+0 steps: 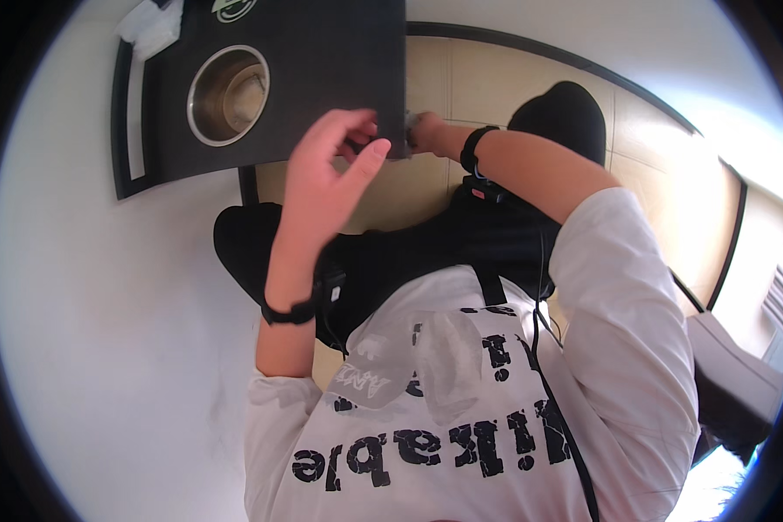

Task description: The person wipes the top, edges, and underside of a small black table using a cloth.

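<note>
Before me is a black panel-like tabletop (326, 59) with a round metal-lined well (228, 95) set into it. Over its near right corner is my left hand (326, 163), thumb and fingers apart and curled. Nothing shows between them, though part of the fingers is hidden. My right hand (429, 132) is closed at the tabletop's right edge. A small pale grey piece (412, 119), perhaps cloth, sticks out between that hand and the edge; most of it is hidden by the fingers.
Crumpled white tissue or plastic (151, 29) lies at the tabletop's far left corner. Beige tiled floor (483, 72) shows between and beyond my black-clad knees (561, 117). White walls (91, 293) stand close on the left and far right. A cable (540, 326) runs down my front.
</note>
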A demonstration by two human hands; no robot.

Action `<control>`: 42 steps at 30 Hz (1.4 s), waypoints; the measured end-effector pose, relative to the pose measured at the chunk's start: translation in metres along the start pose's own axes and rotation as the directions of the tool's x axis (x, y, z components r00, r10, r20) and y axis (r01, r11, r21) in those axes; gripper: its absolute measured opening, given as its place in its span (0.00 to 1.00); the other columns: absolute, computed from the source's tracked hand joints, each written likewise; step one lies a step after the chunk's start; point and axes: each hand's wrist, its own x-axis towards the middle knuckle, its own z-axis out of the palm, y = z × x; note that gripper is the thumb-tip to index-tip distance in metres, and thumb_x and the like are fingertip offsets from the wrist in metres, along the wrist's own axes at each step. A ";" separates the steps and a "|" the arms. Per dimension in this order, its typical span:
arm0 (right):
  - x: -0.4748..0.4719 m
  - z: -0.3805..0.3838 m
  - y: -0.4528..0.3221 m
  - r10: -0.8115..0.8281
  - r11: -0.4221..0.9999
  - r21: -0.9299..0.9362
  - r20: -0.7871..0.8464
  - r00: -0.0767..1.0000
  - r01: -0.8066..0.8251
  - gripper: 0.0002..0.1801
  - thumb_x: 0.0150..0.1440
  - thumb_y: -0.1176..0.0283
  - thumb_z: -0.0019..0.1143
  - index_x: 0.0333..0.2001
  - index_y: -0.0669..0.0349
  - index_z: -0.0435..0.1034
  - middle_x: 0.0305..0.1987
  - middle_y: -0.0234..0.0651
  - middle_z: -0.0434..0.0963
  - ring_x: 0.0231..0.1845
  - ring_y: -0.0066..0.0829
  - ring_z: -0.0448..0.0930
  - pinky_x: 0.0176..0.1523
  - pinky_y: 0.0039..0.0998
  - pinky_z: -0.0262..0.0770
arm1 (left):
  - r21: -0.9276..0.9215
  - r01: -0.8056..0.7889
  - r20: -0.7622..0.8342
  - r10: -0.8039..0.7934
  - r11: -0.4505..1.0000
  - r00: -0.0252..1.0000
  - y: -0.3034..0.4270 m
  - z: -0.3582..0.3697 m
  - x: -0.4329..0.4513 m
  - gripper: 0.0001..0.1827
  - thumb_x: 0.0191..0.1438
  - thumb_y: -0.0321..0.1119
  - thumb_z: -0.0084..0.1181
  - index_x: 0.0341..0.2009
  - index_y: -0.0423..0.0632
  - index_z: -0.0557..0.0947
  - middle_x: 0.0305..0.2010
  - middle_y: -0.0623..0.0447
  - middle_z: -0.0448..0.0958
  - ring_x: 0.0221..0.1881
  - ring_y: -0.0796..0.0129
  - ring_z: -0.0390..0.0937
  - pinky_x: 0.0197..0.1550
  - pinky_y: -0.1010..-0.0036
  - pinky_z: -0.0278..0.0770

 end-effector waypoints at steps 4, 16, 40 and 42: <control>0.029 0.020 -0.010 0.007 0.828 -0.557 -0.108 0.994 -0.066 0.18 0.53 0.54 0.73 0.44 0.50 0.84 0.41 0.36 0.88 0.46 0.40 0.89 0.50 0.40 0.86 | 0.513 -0.054 0.016 0.054 0.857 0.998 0.024 -0.006 -0.056 0.30 0.60 0.38 0.67 0.65 0.41 0.77 0.77 0.40 0.63 0.77 0.39 0.58 0.77 0.51 0.57; 0.053 -0.003 -0.007 -0.109 0.512 -0.848 0.092 0.990 0.135 0.16 0.51 0.67 0.76 0.44 0.56 0.83 0.48 0.42 0.87 0.52 0.43 0.87 0.54 0.39 0.84 | 0.723 0.122 0.027 -0.205 0.680 0.978 0.009 -0.001 -0.079 0.42 0.60 0.35 0.68 0.77 0.45 0.66 0.86 0.33 0.42 0.85 0.31 0.38 0.80 0.46 0.49; 0.013 -0.036 -0.096 0.315 0.880 0.460 -0.377 0.871 -0.119 0.34 0.51 0.51 0.70 0.56 0.61 0.78 0.59 0.49 0.83 0.60 0.51 0.83 0.62 0.44 0.81 | 0.725 0.311 -0.152 -0.298 0.614 0.942 0.035 0.028 -0.062 0.30 0.65 0.36 0.63 0.67 0.35 0.74 0.82 0.29 0.53 0.84 0.38 0.48 0.78 0.56 0.57; 0.022 -0.026 -0.094 0.339 0.879 0.436 -0.285 0.897 -0.193 0.33 0.52 0.52 0.69 0.58 0.59 0.76 0.62 0.46 0.82 0.62 0.51 0.82 0.64 0.44 0.80 | 0.734 0.296 -0.148 -0.282 0.611 0.948 0.033 0.032 -0.062 0.30 0.64 0.36 0.64 0.66 0.34 0.74 0.82 0.30 0.52 0.83 0.38 0.48 0.78 0.56 0.58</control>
